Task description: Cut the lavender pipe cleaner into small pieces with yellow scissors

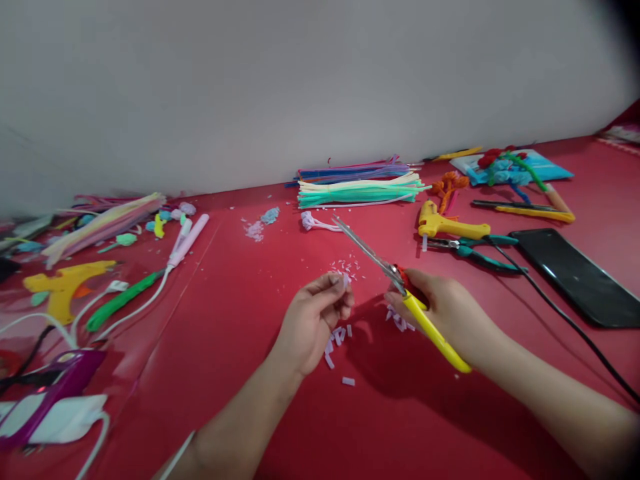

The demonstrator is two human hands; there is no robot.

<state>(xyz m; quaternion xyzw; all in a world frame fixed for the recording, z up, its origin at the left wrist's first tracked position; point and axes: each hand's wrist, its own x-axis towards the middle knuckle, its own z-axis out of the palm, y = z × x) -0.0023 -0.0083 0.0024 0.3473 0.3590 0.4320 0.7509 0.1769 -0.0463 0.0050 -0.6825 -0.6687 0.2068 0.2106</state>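
1. Taking the gap between the hands as the dial's centre, with the wall at 12: a yellow glue gun (65,283) lies out at 9 o'clock, and a pink pen-like tool (189,240) between 9 and 10.
2. At 10 o'clock are lilac fluff (254,231) and blue fluff (271,215), two small separate patches.
3. The left hand (316,312) sits between 8 and 9 o'clock. Its thumb and forefinger are closed in a pinch on a small lilac piece (346,281); the other fingers curl in. The visible end points roughly to 12, but too little shows to fix its long axis.
4. At 11 o'clock, fine slivers (353,267) are scattered just beyond the fingertips; farther out lies a pale stem bundle (320,222), long axis 9 to 3.
5. Short lilac strips (339,337) lie at 7 o'clock, more at 4 by the right hand. My judgement: some snipping is done, while these strips look left whole.
6. The scissors (373,253) run slantwise, tips towards 10 or 11, handles towards 4 or 5, blades nearly together.
7. The right hand (447,308), at 3 o'clock, has its fingers wrapped around the scissors' handles.
8. Beyond: pliers (465,252) between 2 and 3, a black phone (580,275) at 3.
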